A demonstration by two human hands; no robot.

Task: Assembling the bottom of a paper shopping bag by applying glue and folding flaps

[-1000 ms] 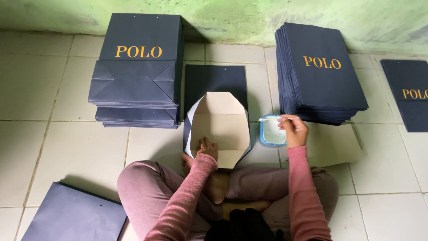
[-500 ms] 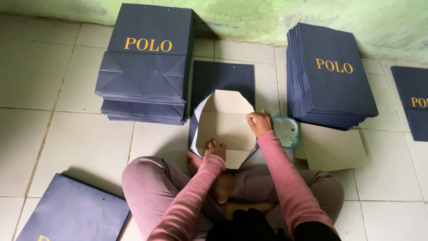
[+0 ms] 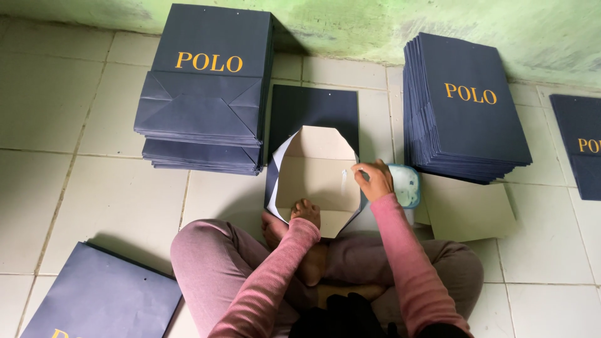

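While the open paper bag (image 3: 316,172) is pressed flat on the floor by the left hand (image 3: 307,211), a small stick (image 3: 358,167) just beside the glue tub (image 3: 407,186) is pinched in the right hand (image 3: 377,179).

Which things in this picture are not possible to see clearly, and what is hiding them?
All in the head view:
- Tool in the right hand: too small, mostly covered by the fingers.
- Contents of the small blue tub: partly behind that hand.
- Near flap of the opened bag bottom: under the left hand.
- Dark bag at the right and another at lower left: cut by the frame edges.
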